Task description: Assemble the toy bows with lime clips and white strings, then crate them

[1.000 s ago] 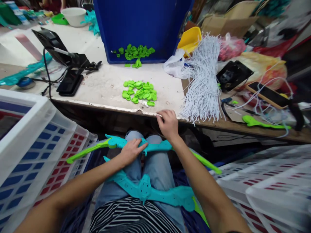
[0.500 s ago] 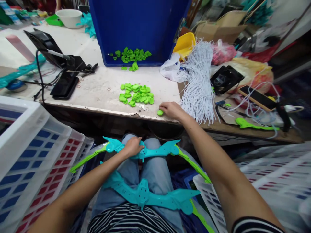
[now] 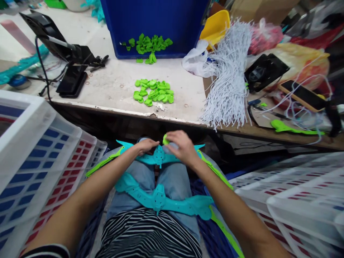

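Across my knees lies a teal toy bow (image 3: 158, 155) with green limbs. My left hand (image 3: 147, 146) is closed on it, just left of its raised middle. Between the thumb and fingers of my right hand (image 3: 182, 146) is a small lime-green plastic piece (image 3: 165, 140), held just above and to the right of that middle. A second teal toy bow (image 3: 172, 204), of the same shape, rests nearer on my lap, touched by neither hand. Loose green plastic pieces (image 3: 154, 91) lie in a cluster on the table ahead.
More green pieces lie in a tipped blue bin (image 3: 153, 21) at the table's back. A bundle of white strings (image 3: 228, 79) hangs to the table edge (image 3: 185, 116). White baskets (image 3: 40, 143) stand left and right. A phone stand (image 3: 72, 77) is at left.
My right hand has lifted the small green piece off the table edge and brought it back to the bow's middle. My left hand stays on the bow; the view has tilted down.
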Demonstrator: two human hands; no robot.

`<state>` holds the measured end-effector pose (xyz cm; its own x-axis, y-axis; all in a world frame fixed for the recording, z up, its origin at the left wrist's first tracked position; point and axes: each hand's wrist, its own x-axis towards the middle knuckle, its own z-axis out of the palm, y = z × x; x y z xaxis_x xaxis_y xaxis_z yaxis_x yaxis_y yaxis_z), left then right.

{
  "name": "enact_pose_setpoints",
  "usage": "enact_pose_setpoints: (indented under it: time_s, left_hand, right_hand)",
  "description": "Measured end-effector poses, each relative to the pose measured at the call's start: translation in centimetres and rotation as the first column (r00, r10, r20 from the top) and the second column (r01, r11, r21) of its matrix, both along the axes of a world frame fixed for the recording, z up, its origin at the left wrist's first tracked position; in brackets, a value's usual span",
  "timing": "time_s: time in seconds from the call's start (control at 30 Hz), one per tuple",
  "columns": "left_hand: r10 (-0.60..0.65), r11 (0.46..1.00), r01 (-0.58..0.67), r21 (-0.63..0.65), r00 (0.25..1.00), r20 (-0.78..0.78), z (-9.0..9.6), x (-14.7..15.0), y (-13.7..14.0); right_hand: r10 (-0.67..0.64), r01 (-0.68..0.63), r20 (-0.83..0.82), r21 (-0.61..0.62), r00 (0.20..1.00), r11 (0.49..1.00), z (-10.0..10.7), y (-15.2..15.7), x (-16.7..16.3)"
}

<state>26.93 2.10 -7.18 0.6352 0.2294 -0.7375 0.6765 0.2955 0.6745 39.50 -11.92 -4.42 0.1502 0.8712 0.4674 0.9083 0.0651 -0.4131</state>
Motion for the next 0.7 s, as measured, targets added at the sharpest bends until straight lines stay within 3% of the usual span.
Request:
enact_pose_setpoints:
  time_s: [0.1, 0.23, 0.43, 0.6, 0.7]
  left_hand:
    - [0.039, 0.993, -0.04, -0.107, 0.999, -0.011, 0.0, -0.1, 0.2]
    - [0.021, 0.993, -0.019, -0.117, 1.0, 0.016, -0.8, -0.3, 0.5]
    - [-0.153, 0.985, 0.166, -0.044, 0.965, 0.213, -1.9, -1.2, 0.8]
    - [-0.212, 0.975, 0.192, 0.112, 0.953, 0.215, -2.2, -1.3, 0.4]
    - [-0.21, 0.966, 0.174, 0.191, 0.96, 0.187, -2.2, -1.2, 0.4]
  right_hand:
    - [0.115, -0.117, -0.02, -0.118, 0.993, 0.986, -3.0, -2.4, -3.5]
    - [0.057, -0.068, -0.077, -0.146, 0.995, 0.987, -5.9, -2.9, -5.0]
    - [-0.138, 0.091, -0.276, -0.175, 0.951, 0.98, -6.5, -2.4, -5.8]
    - [-0.325, 0.137, -0.453, -0.399, 0.83, 0.906, -6.8, -1.5, -5.2]
    - [-0.334, 0.105, -0.402, -0.495, 0.852, 0.863, -6.7, -0.7, -4.7]
